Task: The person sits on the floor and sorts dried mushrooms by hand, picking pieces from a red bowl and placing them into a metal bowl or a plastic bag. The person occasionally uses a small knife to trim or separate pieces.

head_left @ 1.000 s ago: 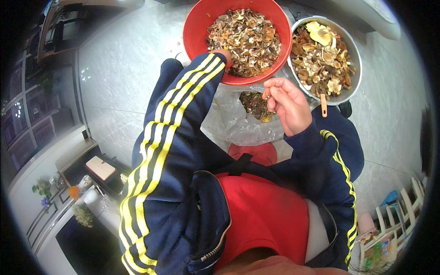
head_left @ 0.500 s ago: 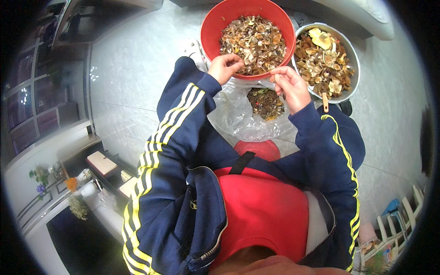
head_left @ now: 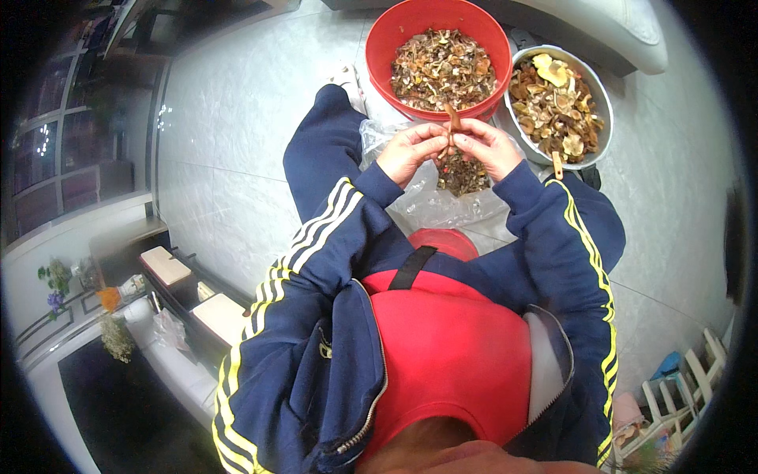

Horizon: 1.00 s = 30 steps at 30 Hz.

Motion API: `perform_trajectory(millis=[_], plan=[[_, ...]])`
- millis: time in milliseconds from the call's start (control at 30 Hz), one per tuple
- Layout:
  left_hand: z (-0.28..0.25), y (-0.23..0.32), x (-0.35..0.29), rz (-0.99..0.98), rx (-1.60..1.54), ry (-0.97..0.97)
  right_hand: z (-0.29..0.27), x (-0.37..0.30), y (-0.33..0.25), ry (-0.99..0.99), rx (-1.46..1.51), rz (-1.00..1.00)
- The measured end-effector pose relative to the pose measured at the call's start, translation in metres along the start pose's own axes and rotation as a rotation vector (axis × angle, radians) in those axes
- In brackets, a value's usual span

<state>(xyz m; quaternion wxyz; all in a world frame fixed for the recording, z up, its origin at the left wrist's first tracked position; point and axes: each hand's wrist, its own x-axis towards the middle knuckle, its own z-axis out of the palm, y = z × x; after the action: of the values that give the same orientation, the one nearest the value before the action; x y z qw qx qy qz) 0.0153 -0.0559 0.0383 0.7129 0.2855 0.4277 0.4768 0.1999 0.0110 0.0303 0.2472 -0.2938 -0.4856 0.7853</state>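
Observation:
Between the fingertips of my left hand [head_left: 412, 154] and my right hand [head_left: 491, 148] is a brown mushroom [head_left: 452, 118], upright, its upper end sticking out above the fingers. Both hands are closed in a pinch on it. Just beyond them stands a red bucket [head_left: 376, 57] with many small brown mushrooms inside. Below the hands a clear plastic bag [head_left: 422, 207] lies spread out, holding a heap of dark scraps [head_left: 466, 180], partly hidden by my fingers.
Right of the bucket, a pale metal basin [head_left: 606, 107] holds larger mushrooms with a yellow piece [head_left: 550, 69] on top. A wooden-looking clip or handle [head_left: 557, 164] is at its near rim. My bent knees flank the bag. A white slatted rack [head_left: 683, 395] stands at lower right.
My hands have come together and moved nearer, from the bucket's rim to above the bag. The brown mushroom now shows between them. The view has shifted slightly.

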Motion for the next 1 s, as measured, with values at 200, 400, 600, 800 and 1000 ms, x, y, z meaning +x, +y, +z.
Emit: perform_trajectory(millis=[200,400,600,800,1000], plan=[[0.013,-0.008,-0.013,-0.030,-0.024,-0.076,0.010,-0.008,0.005,-0.064,0.336,0.032],[0.019,-0.011,-0.019,-0.058,0.030,-0.094,0.010,-0.023,0.011,-0.095,0.495,0.004],[0.024,-0.015,-0.020,-0.089,0.088,-0.126,0.004,-0.028,0.017,-0.052,0.561,-0.090],[0.031,-0.013,-0.024,-0.024,0.158,-0.111,-0.001,-0.031,0.017,0.048,0.596,-0.074],[0.040,-0.013,-0.024,0.059,0.188,-0.012,0.005,-0.028,0.017,0.049,0.463,-0.077]])
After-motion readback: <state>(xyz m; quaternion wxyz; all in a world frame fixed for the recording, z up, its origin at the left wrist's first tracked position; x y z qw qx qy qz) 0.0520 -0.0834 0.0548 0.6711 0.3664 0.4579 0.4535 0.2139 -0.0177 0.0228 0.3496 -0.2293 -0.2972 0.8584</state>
